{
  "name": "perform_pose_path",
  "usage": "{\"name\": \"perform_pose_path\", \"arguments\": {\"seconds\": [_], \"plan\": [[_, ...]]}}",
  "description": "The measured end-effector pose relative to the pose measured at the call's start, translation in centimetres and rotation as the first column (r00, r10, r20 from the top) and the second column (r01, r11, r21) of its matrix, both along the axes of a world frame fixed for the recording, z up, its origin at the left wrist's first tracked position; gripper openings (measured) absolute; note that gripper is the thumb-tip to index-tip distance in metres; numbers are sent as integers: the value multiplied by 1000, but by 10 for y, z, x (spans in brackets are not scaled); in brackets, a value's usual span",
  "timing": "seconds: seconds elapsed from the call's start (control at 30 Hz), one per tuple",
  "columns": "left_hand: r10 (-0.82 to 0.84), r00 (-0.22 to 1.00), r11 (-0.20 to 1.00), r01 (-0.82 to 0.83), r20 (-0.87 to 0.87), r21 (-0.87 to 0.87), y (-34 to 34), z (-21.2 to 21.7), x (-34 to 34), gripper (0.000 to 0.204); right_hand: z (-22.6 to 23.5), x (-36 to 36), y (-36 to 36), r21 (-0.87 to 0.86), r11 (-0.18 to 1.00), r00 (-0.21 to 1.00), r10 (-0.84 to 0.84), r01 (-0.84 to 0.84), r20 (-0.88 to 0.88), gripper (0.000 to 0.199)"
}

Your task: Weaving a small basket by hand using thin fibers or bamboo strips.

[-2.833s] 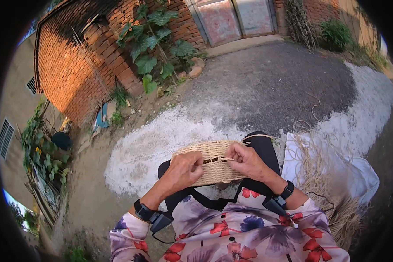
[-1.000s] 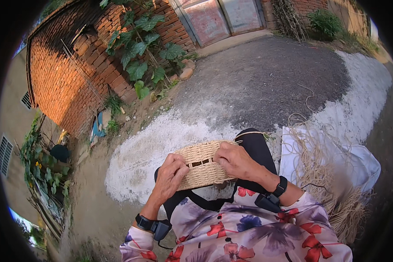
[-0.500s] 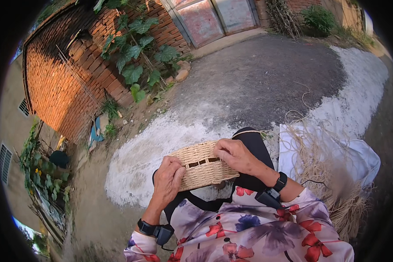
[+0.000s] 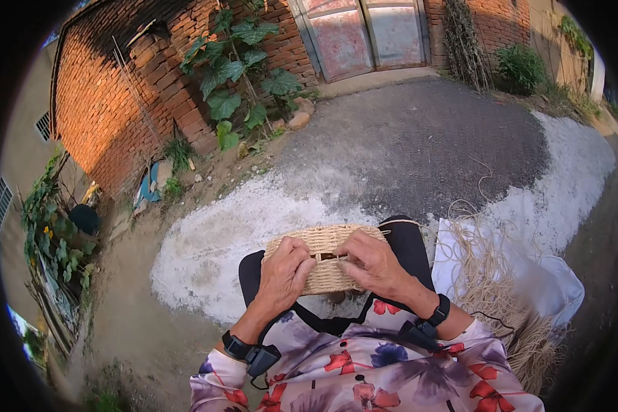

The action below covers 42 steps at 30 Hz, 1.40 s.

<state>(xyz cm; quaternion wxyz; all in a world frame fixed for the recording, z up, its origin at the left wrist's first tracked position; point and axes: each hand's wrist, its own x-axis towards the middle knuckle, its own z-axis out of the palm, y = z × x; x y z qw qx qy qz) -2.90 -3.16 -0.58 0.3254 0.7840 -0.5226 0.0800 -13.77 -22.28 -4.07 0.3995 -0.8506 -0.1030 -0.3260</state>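
A straw-coloured woven cord piece (image 4: 323, 237), shaped like a flat basket wall, rests over my lap with a dark slot crossed by short upright cords in its middle. My left hand (image 4: 285, 275) grips it left of the slot, thumb and fingers pinched near the slot's left end. From the other side my right hand (image 4: 376, 266) pinches cords at the slot's right end. What lies right under the fingertips is hidden. A loose strand leaves the piece's upper right corner and runs over my dark-clad knee (image 4: 408, 240).
To my right a large tangle of pale cord (image 4: 491, 275) lies on a white cloth sack (image 4: 555, 281). Ahead are grey and white paving (image 4: 419, 144), a metal door (image 4: 343, 44) and a brick wall (image 4: 96, 103). A leafy vine (image 4: 230, 72) climbs at the corner.
My right hand has come down from the piece's upper edge to the slot, and my left hand has moved right toward it. The woven piece looks more level. The whole view has shifted slightly.
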Motion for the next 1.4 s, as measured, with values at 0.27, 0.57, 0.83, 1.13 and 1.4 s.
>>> {"name": "perform_pose_path", "arguments": {"seconds": [0.27, 0.57, 0.83, 1.13, 1.4], "plan": [[62, 898, 981, -135, -436, -139, 33, -2, 20, 10, 6, 18, 19, 173, 980, 976, 124, -94, -177, 12], [41, 977, 997, -54, 208, 56, 33, -2, 13, 10, -7, 25, 23, 556, 823, 953, 251, -116, -172, 10], [11, 988, 986, -35, 153, 160, 55, 7, 34, 9, -5, 21, 13, 707, 701, 957, 260, -97, -127, 8], [76, 995, 997, -78, -59, -27, 65, -12, 35, 9, 17, 16, 29, 48, 999, 1000, 23, -23, 6, 12], [296, 861, 932, -354, -413, -71, 104, -48, 37, 21, 10, -7, 36, -195, 967, 986, -158, 166, 60, 35]]}}
